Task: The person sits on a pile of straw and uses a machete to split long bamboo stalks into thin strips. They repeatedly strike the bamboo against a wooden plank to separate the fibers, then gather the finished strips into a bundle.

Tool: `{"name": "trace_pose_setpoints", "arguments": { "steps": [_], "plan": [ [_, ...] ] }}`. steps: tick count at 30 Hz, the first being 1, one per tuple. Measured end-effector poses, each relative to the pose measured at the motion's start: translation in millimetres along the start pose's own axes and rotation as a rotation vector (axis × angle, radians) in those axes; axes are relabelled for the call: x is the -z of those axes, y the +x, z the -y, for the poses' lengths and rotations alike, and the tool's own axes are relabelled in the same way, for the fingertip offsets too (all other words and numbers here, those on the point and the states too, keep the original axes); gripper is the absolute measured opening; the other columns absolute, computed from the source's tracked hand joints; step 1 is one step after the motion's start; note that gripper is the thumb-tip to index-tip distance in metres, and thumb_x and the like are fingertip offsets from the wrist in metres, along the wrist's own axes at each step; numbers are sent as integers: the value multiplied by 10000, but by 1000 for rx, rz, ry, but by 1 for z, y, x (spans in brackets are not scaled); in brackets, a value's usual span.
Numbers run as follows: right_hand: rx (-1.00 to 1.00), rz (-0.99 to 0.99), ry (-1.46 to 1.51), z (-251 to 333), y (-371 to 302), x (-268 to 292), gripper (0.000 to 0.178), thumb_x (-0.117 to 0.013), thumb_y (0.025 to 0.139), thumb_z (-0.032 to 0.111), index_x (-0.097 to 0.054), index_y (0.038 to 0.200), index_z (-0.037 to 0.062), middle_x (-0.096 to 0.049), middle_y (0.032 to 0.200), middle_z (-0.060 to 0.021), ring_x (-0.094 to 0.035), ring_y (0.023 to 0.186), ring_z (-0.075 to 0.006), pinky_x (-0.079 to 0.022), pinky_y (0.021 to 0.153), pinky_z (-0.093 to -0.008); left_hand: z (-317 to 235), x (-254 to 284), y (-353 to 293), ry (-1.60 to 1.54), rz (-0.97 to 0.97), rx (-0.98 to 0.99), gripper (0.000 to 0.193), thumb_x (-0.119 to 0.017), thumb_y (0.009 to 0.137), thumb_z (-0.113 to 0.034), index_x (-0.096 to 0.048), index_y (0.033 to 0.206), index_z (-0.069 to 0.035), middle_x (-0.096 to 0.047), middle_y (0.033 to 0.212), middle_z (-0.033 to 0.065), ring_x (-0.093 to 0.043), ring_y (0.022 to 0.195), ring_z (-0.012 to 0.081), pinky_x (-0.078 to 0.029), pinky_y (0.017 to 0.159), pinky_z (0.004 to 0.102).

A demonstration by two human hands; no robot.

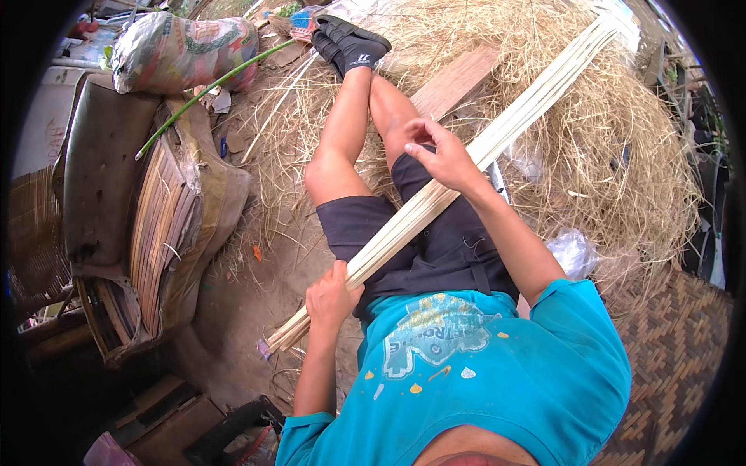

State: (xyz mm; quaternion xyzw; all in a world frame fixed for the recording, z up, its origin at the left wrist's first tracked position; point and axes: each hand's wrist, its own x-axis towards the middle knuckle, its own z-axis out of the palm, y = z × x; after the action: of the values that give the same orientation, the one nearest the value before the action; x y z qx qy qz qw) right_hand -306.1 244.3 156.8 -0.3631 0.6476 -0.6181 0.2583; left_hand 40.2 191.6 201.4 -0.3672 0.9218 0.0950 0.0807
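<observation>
A long bundle of pale split bamboo strips (pixel 420 221) lies slantwise across my lap, from the lower left to the far upper right. My left hand (pixel 332 298) is closed around the bundle near its lower end, where a purplish wrap (pixel 264 349) shows at the tip. My right hand (pixel 444 157) is over my thigh, at the bundle's far-left side. Its thumb and forefinger curve with a gap between them, and nothing shows in it. The right wrist and forearm cross over the strips. The strips' far end reaches past the straw.
Loose straw-like shavings (pixel 606 147) are heaped at the right, with a flat wooden board (pixel 457 81) among them. A clear plastic bag (pixel 573 252) lies beside my right elbow. Left are a stuffed sack (pixel 183 53), a green stalk (pixel 210 87) and a worn bundle of slats (pixel 159 217). Woven matting (pixel 668 357) covers the lower right.
</observation>
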Motion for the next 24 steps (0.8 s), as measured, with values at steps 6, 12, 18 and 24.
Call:
{"name": "trace_pose_setpoints", "arguments": {
  "steps": [6,12,18,24],
  "plan": [
    [-194,284,-902,16,-4,45,335,-721,918,331,-746,1117,62,-734,1033,-141,-626,1139,-351,-426,1043,-498,2,-8,-3,36,-87,-21,502,-882,680,-303,-576,1035,-123,-714,839,115,-709,736,368,-566,646,484],
    [-224,236,-306,-5,-6,35,319,-707,941,384,-749,912,69,-736,846,-121,-694,895,-287,-480,885,-408,2,-11,-3,28,-123,-56,489,-876,680,-290,-579,1032,-125,-709,833,99,-709,733,347,-567,641,464],
    [-6,111,-668,3,-15,31,352,-731,913,345,-734,1099,46,-748,986,-142,-666,1040,-341,-457,972,-458,3,-11,-3,44,-137,-54,513,-890,664,-284,-591,1045,-116,-704,833,103,-707,736,344,-569,653,457],
    [-83,234,-798,2,-16,28,292,-699,951,295,-750,837,31,-717,823,-124,-653,889,-273,-475,856,-420,2,-8,-3,35,-115,-56,529,-898,663,-280,-591,1059,-112,-705,844,110,-709,748,346,-570,667,459]
  ]
}}
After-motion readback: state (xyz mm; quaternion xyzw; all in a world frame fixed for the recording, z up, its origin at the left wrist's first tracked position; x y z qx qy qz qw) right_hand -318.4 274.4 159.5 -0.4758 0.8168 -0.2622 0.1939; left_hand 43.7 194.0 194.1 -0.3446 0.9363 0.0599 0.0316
